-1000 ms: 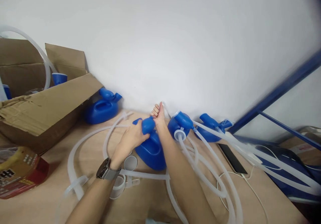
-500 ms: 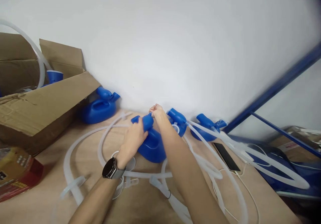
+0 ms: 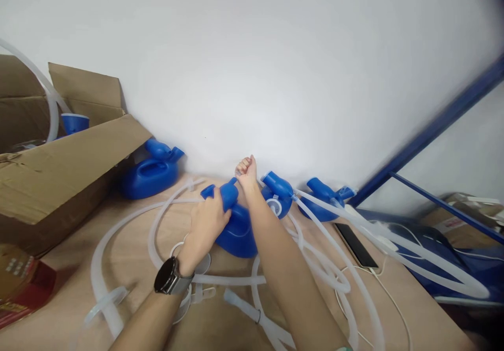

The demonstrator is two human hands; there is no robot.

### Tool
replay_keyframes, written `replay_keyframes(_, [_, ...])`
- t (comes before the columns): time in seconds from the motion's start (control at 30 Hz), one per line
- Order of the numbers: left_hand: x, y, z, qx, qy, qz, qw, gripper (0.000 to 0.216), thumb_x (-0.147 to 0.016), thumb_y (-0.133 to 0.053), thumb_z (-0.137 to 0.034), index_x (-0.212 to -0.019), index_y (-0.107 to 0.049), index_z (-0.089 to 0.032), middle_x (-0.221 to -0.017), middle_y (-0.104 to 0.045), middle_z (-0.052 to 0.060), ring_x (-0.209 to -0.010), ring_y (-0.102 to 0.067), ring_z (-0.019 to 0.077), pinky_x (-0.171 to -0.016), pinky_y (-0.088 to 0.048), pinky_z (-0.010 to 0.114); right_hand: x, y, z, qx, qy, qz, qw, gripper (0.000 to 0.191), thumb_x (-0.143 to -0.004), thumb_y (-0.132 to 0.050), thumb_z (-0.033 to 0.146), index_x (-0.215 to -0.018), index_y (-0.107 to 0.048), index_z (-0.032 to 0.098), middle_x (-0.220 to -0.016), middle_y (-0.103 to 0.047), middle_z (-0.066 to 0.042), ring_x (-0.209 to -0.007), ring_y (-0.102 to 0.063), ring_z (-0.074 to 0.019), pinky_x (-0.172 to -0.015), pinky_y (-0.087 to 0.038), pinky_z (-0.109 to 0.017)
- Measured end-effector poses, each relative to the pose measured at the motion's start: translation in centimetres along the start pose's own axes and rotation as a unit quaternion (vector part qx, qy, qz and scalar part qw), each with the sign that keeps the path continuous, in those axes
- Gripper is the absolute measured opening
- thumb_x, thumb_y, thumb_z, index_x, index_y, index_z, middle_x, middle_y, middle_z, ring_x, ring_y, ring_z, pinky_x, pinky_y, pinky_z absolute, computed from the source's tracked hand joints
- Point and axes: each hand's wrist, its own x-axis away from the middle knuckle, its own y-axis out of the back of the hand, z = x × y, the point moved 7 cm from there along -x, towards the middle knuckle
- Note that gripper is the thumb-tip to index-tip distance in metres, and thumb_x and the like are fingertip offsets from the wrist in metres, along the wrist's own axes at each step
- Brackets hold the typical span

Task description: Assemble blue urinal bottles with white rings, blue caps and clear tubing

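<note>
My left hand (image 3: 208,217), with a watch on its wrist, is wrapped round the upper neck of a blue plastic urinal bottle (image 3: 238,235) on the table. The bottle's small spout (image 3: 233,181) points up and right. Just beyond that spout is my right hand (image 3: 247,171), its fingers curled closed; whatever they may hold is hidden. My right forearm covers part of the bottle's right side. Beside that arm stands a second blue bottle (image 3: 277,184) with a round white cap (image 3: 274,205). Clear tubing (image 3: 232,280) lies in loops in front of the held bottle.
An open cardboard box (image 3: 71,167) with a tube and blue bottle parts stands left. Another blue bottle (image 3: 151,177) is beside it. At right are a blue bottle (image 3: 321,204), a phone (image 3: 356,245) with a cable, and a blue metal frame (image 3: 429,136). A red-brown package (image 3: 27,283) sits lower left.
My right hand has risen a little away from the bottle's small spout, with its fingers curled. My left hand keeps its hold on the bottle. The view has shifted slightly.
</note>
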Motion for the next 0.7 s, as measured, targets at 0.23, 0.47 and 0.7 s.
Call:
replay_keyframes(0.23, [0.0, -0.3, 0.2, -0.004, 0.02, 0.009, 1.0, 0.056, -0.1, -0.061, -0.043, -0.143, -0.049, -0.009, -0.115, -0.076, 0.024, -0.101, -0.078, 0.0397, -0.079, -0.056, 0.042, 1.6, -1.6, 0.2, 0.058, 0.01, 0.063, 0.996, 0.03, -0.109, -0.047, 0.024, -0.08, -0.054, 0.022, -0.062, -0.055, 0.005, -0.055, -0.059, -0.0111, -0.058, -0.057, -0.022])
replay_keyframes(0.47, [-0.3, -0.5, 0.2, 0.015, 0.022, 0.005, 1.0, 0.057, -0.098, -0.061, -0.04, -0.143, -0.048, -0.008, -0.119, -0.077, 0.024, -0.106, -0.077, 0.0403, -0.081, -0.056, 0.042, 8.7, 5.7, -0.5, 0.256, 0.143, -0.034, 0.955, 0.034, -0.092, -0.057, 0.016, -0.124, -0.058, 0.027, -0.1, -0.076, -0.003, -0.095, -0.076, -0.0216, -0.089, -0.061, -0.036])
replay_keyframes(0.7, [0.0, 0.7, -0.9, 0.003, -0.007, 0.003, 1.0, 0.052, -0.098, -0.058, -0.034, -0.144, -0.048, -0.011, -0.125, -0.075, 0.022, -0.112, -0.075, 0.0365, -0.087, -0.056, 0.04, 14.2, 5.6, -2.1, 0.481, 0.242, -0.049, 0.841, 0.035, -0.097, -0.052, 0.025, -0.129, -0.067, 0.026, -0.129, -0.073, -0.011, -0.132, -0.059, -0.0326, -0.122, -0.033, -0.05])
